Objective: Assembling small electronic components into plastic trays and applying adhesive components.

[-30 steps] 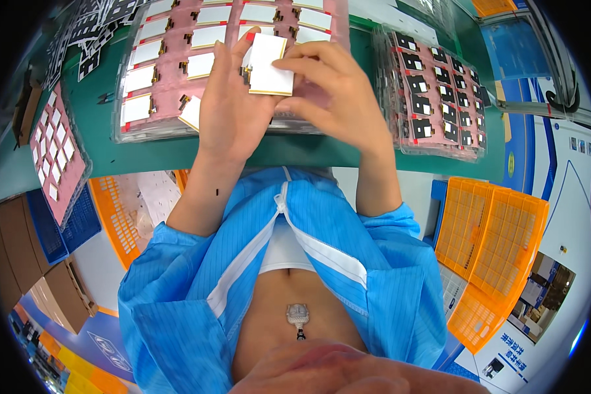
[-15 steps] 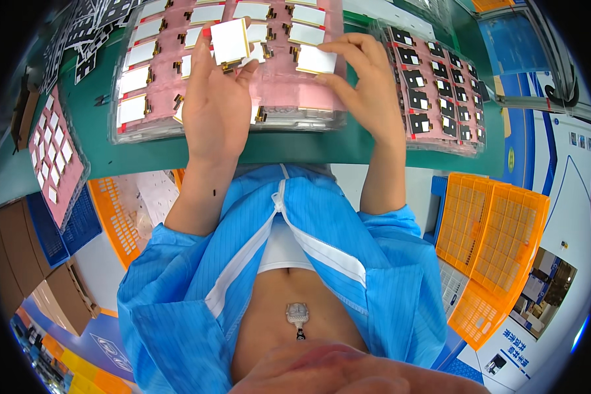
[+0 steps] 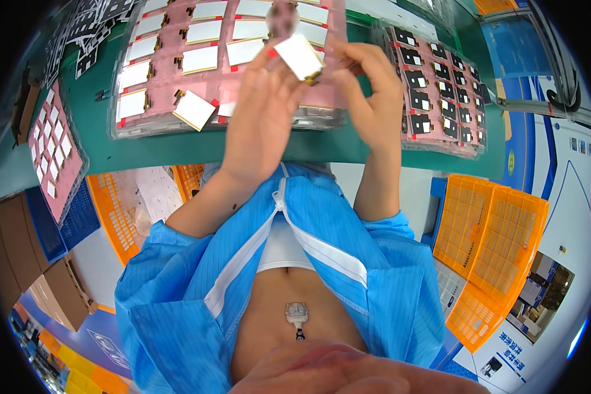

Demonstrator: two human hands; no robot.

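My left hand (image 3: 259, 121) is raised over the near part of a pink-lined clear tray (image 3: 167, 82). Its fingers hold a small white rectangular panel (image 3: 298, 58) by the edge; the panel has a red tab and a dark-gold flex connector, and is tilted. Just right of it, my right hand (image 3: 372, 95) has thumb and forefinger apart, with nothing visible between them. Similar white panels (image 3: 199, 60) lie in rows on the tray. One loose panel (image 3: 195, 110) sits askew near its front edge. My left hand and wrist hide part of the tray.
On the right stands another tray (image 3: 440, 139) of black-and-white pieces. At the left, a smaller pink tray (image 3: 65, 187) overhangs the green table (image 3: 348, 146). Black cut-out frames (image 3: 88, 29) lie at the far left. Orange crates (image 3: 489, 230) stand below on the right.
My left hand has moved right, carrying the white panel towards my right hand. The right hand has left the panel it was touching on the tray and risen slightly.
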